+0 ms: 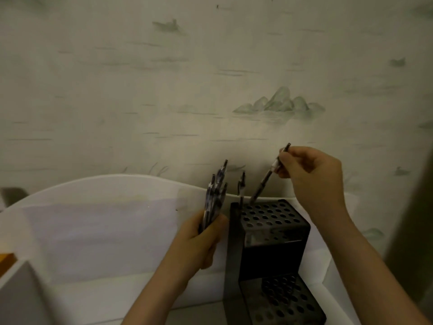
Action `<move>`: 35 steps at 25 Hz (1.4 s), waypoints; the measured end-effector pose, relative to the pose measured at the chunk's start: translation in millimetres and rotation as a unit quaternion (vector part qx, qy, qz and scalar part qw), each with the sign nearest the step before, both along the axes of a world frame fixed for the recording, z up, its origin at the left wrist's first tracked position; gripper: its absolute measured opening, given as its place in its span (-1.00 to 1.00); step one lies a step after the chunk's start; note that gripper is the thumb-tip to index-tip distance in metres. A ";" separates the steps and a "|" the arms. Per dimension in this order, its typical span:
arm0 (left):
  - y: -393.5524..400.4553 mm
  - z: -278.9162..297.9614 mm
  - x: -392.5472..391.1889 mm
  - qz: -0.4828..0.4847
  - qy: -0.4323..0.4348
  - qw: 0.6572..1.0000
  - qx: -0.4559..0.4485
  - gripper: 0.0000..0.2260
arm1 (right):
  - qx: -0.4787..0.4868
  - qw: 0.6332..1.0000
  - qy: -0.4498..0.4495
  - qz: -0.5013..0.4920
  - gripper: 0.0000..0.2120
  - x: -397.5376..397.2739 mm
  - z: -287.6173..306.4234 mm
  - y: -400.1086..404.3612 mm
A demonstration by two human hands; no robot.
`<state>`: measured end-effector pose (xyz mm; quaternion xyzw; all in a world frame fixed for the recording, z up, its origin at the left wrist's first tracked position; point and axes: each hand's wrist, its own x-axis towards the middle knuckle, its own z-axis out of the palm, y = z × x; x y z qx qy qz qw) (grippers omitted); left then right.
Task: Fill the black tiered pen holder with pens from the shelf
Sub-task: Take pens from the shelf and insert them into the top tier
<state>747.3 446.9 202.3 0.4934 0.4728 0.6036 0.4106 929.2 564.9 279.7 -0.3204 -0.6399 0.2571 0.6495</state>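
My right hand (pixel 311 174) pinches one pen (pixel 267 178) near its top, tip at a back-row hole of the black tiered pen holder (pixel 271 233) on the white shelf (pixel 105 231); I bring the pen upright over that hole before lowering, beside the pen already seated (pixel 241 186). My left hand (pixel 201 240) keeps its grip curled round the spare bundle of pens (pixel 216 195), just left of the holder. No brand, label or writing is legible.

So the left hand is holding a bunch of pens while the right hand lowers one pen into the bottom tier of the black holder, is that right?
Not quite: the tier is wrong. The head view shows the right hand lowering its pen into a back-row hole of the top tier of the black holder, not the bottom one. The rest holds: the left hand grips a bunch of pens.
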 end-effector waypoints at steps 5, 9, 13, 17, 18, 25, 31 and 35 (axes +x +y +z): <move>-0.4 -1.7 -6.4 -0.002 0.001 1.000 0.010 -0.78 | 0.114 0.984 -0.116 -0.069 -0.92 -18.0 -9.9 5.2; -1.8 -0.8 -9.5 -0.013 0.004 1.000 0.017 -0.77 | 0.134 0.977 -0.148 -0.076 -0.91 -23.6 -14.6 10.5; -1.9 -0.3 -9.0 -0.014 0.007 1.000 0.020 -0.76 | 0.100 0.975 -0.189 -0.060 -0.91 -26.9 -26.7 17.1; -2.7 0.6 -7.6 -0.011 0.014 1.000 0.021 -0.77 | 0.043 0.973 -0.221 -0.042 -0.90 -25.0 -41.9 23.2; -2.9 0.9 -7.2 -0.009 0.016 1.000 0.024 -0.76 | 0.040 0.973 -0.223 -0.039 -0.89 -23.5 -41.8 24.6; -3.5 1.7 -0.3 -0.028 0.024 0.999 0.024 -0.78 | 0.096 0.975 -0.186 -0.069 -0.74 -16.7 -33.3 5.8; 0.8 3.8 9.2 -0.049 0.030 0.998 0.028 -0.74 | -0.112 0.960 -0.139 0.216 -0.66 -22.3 -27.9 -29.2; 3.4 5.4 13.8 -0.054 0.039 0.997 0.030 -0.81 | -0.179 0.936 -0.126 0.275 -0.71 -22.6 -34.8 -25.2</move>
